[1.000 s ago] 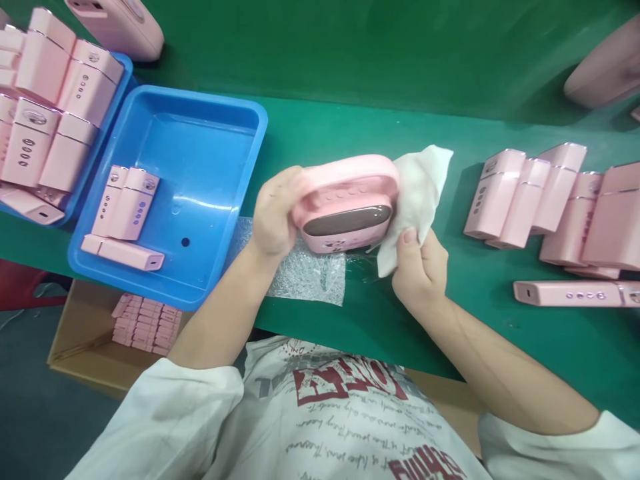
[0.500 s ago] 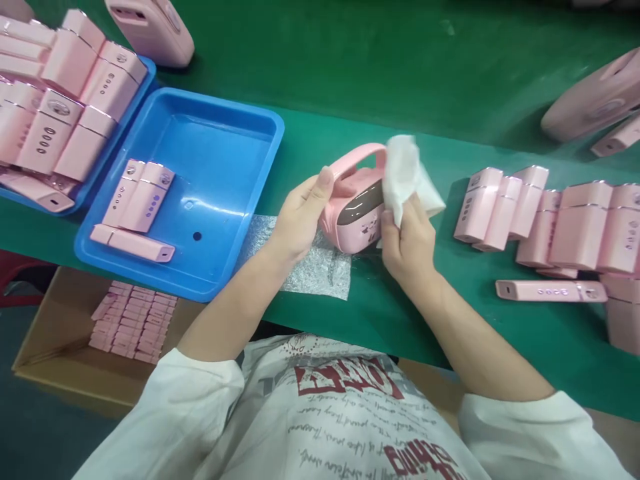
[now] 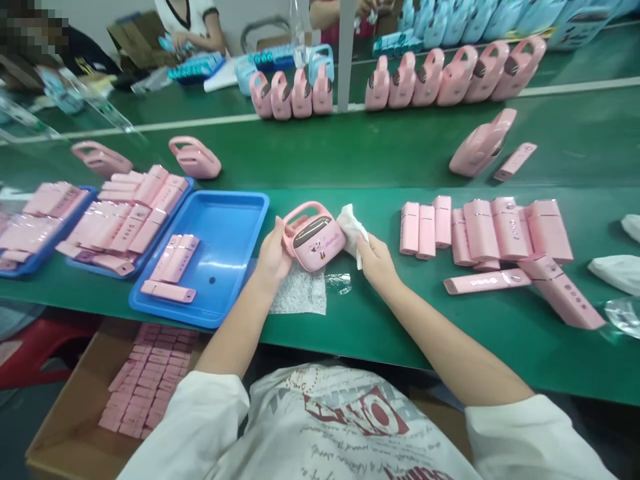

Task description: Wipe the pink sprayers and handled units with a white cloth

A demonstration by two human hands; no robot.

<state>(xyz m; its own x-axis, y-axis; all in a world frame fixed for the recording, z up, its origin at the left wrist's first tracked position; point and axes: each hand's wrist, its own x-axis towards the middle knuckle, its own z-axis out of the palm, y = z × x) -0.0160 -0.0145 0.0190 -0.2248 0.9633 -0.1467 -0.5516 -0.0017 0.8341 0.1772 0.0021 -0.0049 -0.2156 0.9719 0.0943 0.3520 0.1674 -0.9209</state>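
A pink speaker-like device (image 3: 320, 248) with a carrying handle, a dark glossy panel and a printed cartoon figure is held up over the table. My left hand (image 3: 277, 252) grips it at its left end. In my right hand (image 3: 375, 257) is a crumpled white cloth (image 3: 353, 230), pinched between thumb and fingers against the device's right side. Beneath the device lies a sheet of bubble wrap (image 3: 301, 293), partly covered by it and by my left hand. A bit of clear plastic (image 3: 339, 283) sits right of the wrap.
Left stands a blue tray (image 3: 225, 220) with three pink oblong pieces (image 3: 173, 260); fuller trays lie beyond. Several similar pieces (image 3: 483, 233) stand right. Pink devices (image 3: 425, 83) line the far ledge, people behind. An open carton (image 3: 70, 407) of pink pieces is below the table's left side.
The camera view has lifted, bringing the far ledge and people into sight. The device has turned so its printed front shows more fully, and the cloth has shifted to its right edge.
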